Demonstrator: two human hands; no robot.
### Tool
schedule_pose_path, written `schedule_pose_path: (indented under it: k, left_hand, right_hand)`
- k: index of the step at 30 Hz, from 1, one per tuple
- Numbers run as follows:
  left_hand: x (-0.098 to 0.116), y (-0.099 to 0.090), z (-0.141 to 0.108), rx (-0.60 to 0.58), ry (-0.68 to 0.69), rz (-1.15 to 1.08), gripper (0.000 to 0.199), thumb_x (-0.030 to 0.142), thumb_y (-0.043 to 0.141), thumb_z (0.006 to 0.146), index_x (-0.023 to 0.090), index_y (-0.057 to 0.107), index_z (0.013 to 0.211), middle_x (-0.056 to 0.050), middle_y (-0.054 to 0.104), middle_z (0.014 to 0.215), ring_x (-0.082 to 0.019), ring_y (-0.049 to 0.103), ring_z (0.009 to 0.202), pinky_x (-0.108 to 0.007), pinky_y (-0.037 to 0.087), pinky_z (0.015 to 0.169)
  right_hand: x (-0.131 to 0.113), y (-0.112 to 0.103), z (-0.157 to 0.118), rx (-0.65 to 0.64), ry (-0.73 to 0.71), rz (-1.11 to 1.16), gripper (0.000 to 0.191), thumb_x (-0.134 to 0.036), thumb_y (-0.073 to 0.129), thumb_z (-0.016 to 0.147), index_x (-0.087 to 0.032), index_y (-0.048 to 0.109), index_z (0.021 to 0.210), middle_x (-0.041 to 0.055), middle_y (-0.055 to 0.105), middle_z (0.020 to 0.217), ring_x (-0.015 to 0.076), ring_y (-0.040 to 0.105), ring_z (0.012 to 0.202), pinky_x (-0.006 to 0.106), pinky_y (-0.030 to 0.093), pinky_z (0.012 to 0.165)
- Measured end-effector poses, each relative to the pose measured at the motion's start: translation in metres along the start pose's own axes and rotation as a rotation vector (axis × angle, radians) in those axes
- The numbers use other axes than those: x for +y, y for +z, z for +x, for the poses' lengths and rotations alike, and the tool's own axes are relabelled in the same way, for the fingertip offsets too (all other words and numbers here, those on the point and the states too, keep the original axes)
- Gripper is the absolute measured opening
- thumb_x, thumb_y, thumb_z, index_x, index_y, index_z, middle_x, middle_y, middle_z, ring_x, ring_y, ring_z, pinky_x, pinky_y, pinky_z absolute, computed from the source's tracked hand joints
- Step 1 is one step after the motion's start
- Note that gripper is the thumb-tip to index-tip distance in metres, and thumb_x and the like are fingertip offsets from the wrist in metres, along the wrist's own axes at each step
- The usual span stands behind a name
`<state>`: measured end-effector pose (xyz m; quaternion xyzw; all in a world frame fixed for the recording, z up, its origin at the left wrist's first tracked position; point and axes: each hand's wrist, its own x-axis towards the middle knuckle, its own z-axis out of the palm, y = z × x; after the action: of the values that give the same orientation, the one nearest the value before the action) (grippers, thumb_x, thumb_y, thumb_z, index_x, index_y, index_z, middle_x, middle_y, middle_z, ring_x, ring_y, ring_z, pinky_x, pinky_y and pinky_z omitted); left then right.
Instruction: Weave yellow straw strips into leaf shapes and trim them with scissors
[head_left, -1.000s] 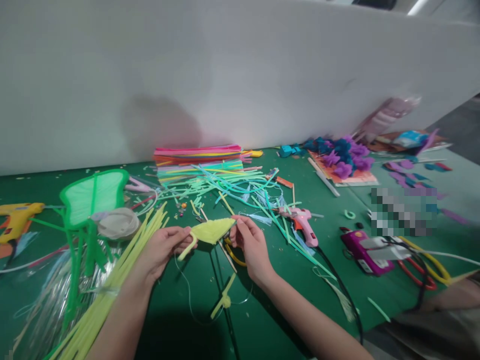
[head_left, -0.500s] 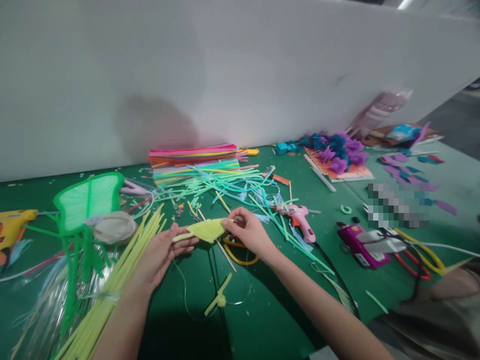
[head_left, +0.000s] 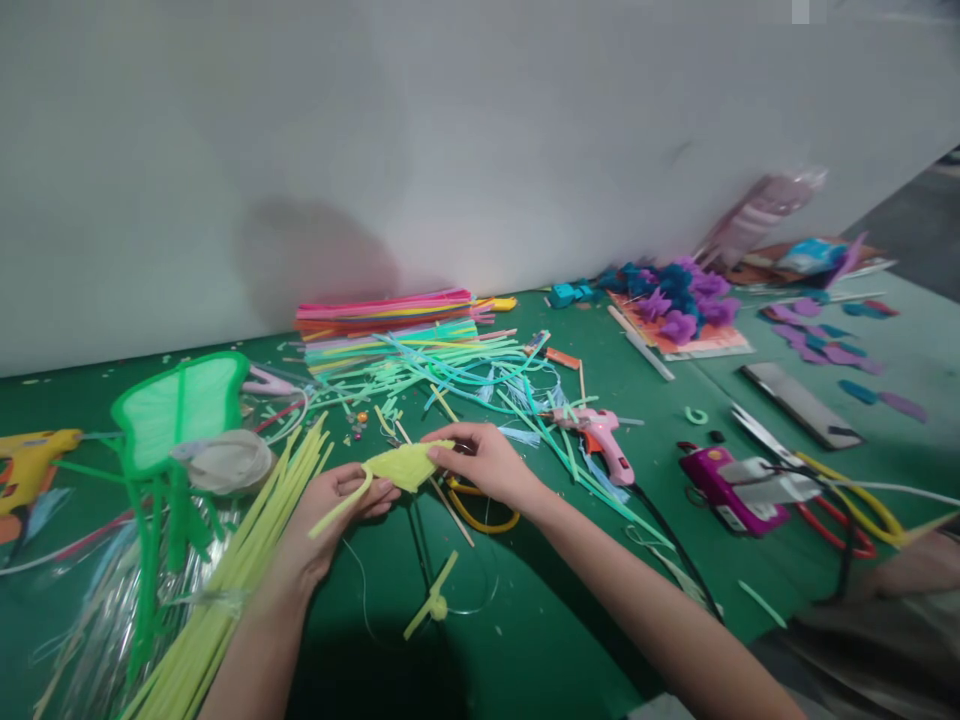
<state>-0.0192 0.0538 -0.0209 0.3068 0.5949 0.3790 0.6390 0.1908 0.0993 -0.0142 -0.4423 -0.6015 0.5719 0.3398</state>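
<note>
Yellow piece (head_left: 403, 466): held above the green surface (head_left: 540, 610) by both ends, seemingly to spread it.
Left hand (head_left: 335, 512): grip closed on its strip end.
Right hand (head_left: 489, 463): grip pinching the opposite end.
Pink glue gun (head_left: 606, 438): rightward, perhaps for reach.

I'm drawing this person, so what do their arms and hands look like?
The left hand and right hand are both bare: no gloves, and no rings that I can see. The forearms are bare too, with no sleeve, watch or bracelet showing. No markings stand out.
</note>
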Motion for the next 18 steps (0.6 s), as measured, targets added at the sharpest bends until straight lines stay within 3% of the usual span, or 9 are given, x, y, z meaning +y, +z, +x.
schedule_pose_path:
  k: [8,12,14,18]
  left_hand:
    - [-0.006,-0.001,0.0,0.001,0.04,-0.032,0.047,0.032,0.088,0.058,0.009,0.066,0.093,-0.012,0.076,0.087,-0.02,0.073,0.079,-0.023,0.06,0.07]
    - [-0.003,0.001,-0.001,0.013,0.063,-0.061,0.045,0.034,0.088,0.057,0.009,0.067,0.088,-0.011,0.076,0.084,-0.02,0.073,0.077,-0.023,0.06,0.069]
    - [-0.002,0.003,-0.002,0.037,0.07,-0.072,0.041,0.035,0.086,0.06,0.009,0.066,0.086,-0.011,0.075,0.081,-0.02,0.073,0.075,-0.024,0.06,0.068]
    - [-0.003,0.003,-0.002,0.052,0.106,-0.087,0.036,0.034,0.084,0.062,0.01,0.067,0.082,-0.009,0.075,0.075,-0.021,0.073,0.074,-0.026,0.059,0.067]
  right_hand:
    - [-0.005,-0.005,0.003,-0.049,-0.02,-0.176,0.021,-0.032,0.064,0.08,-0.015,0.068,0.091,0.0031,0.069,0.081,0.014,0.061,0.07,0.024,0.046,0.062]
    - [-0.015,-0.009,0.008,-0.067,-0.085,-0.395,0.018,-0.034,0.063,0.082,-0.017,0.066,0.086,0.0013,0.067,0.078,0.0137,0.06,0.07,0.024,0.045,0.063]
    - [-0.021,-0.009,0.01,-0.079,-0.189,-0.51,0.021,-0.032,0.066,0.081,-0.018,0.067,0.096,0.003,0.068,0.088,0.0156,0.061,0.079,0.027,0.047,0.071]
    - [-0.027,0.003,0.011,-0.119,-0.547,-0.692,0.038,-0.031,0.066,0.084,-0.022,0.061,0.121,0.0077,0.061,0.114,0.0198,0.053,0.107,0.035,0.041,0.095]
